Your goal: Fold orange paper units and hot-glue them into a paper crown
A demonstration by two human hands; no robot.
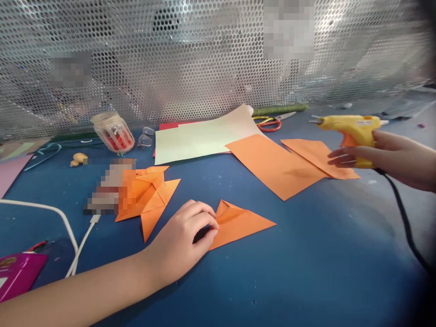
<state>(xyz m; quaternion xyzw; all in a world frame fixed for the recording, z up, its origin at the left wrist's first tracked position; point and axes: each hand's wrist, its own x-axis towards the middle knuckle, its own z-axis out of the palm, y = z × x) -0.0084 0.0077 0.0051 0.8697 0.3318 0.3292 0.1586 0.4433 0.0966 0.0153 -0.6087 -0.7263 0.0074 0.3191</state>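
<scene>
The left hand [186, 231] pinches the folded orange triangle [243, 225] on the tabletop [306, 272] while the right hand [397, 156] grips a yellow glue gun [361, 125], seemingly a gluing step whose next move calls for careful nozzle [314, 119] aim

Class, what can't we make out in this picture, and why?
All in the head view:
Folded orange paper: left end covered by the left hand.
Glue gun: part of its handle behind the right hand.
Magenta packet: cut off by the left edge.
Perforated screen: its mesh obscures what lies behind.
</scene>
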